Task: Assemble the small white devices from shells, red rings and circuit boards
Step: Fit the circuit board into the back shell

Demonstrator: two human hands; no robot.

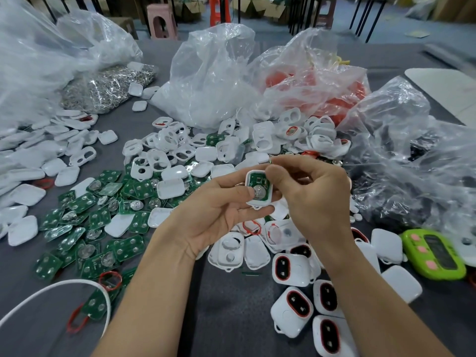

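This is a small assembly workshop: a grey cloth-covered table heaped with loose white plastic shells and green circuit boards, clear plastic bags of bulk parts, a pink plastic stool beyond.

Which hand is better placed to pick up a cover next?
Probably the right hand: the left hand cradles the shell, while the right only pinches its top edge and can let go.

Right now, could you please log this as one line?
left hand holds shell | circuit board inside | right hand pinches shell top
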